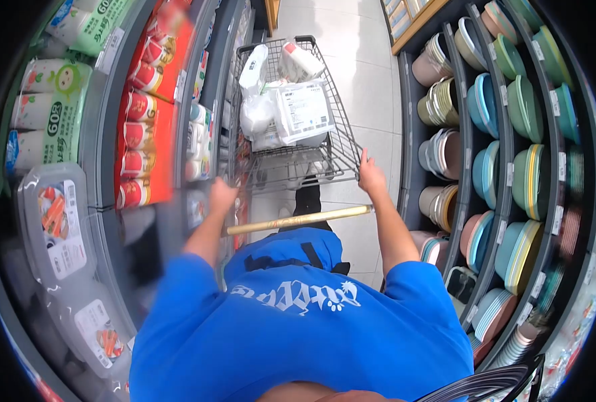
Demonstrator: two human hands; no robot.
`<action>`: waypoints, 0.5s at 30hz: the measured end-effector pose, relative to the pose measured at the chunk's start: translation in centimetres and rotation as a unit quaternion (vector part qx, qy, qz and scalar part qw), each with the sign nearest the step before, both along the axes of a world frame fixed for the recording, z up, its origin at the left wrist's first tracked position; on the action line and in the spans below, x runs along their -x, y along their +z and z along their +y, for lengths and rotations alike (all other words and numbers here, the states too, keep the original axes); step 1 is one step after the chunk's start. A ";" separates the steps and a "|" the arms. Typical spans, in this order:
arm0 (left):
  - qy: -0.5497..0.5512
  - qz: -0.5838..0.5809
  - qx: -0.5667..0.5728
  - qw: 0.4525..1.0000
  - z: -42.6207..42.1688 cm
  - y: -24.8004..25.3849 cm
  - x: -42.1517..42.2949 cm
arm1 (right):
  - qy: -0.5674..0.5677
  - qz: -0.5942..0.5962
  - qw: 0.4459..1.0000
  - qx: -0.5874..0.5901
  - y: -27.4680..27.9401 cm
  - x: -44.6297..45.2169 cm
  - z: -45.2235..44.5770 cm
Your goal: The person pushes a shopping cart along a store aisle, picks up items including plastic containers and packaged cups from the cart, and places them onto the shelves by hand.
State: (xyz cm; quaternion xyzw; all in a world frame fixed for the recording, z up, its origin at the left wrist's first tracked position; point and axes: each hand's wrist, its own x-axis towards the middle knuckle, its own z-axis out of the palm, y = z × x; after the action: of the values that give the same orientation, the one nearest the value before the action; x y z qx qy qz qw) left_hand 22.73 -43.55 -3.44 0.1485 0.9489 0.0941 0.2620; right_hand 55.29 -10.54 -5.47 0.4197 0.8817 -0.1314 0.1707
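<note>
A wire shopping cart [341, 124] stands ahead of me, its yellowish handle bar [298, 220] crossing close to my body. My right hand [372, 177] is closed on the basket's near right corner, with one finger pointing up along the rim. At the near left corner my left hand [223, 195] looks curled into a grip on the basket edge, though it is blurred. Inside the basket lie a clear-wrapped white package with a barcode label [305, 110], a white bag [258, 114], a white pack [253, 67] and a plastic-wrapped item with a red end [301, 61].
Shelves on the left hold green-wrapped tissue rolls [50, 100], red packs [144, 134] and clear food containers [56, 221]. Stacked plastic basins [529, 181] and bins [439, 147] fill the right shelves. Between them runs a narrow tiled aisle [372, 107], with a wood-edged shelf [408, 27] farther on.
</note>
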 end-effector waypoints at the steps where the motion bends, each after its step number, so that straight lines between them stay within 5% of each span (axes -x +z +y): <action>1: 0.000 0.000 -0.005 1.000 -0.3 0.1 -0.1 | 0.000 0.002 1.000 -0.005 -0.4 0.0 -0.1; 15: 0.009 -0.014 0.008 1.000 -2.8 -1.1 1.1 | 0.001 0.000 0.999 -0.039 -0.4 0.0 -3.3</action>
State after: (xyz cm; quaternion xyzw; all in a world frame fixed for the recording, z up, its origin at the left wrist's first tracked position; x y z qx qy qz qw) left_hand 21.59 -46.38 -4.50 0.1366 0.9471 0.0905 0.2760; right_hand 55.28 -13.80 -5.86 0.4253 0.8866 -0.0970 0.1539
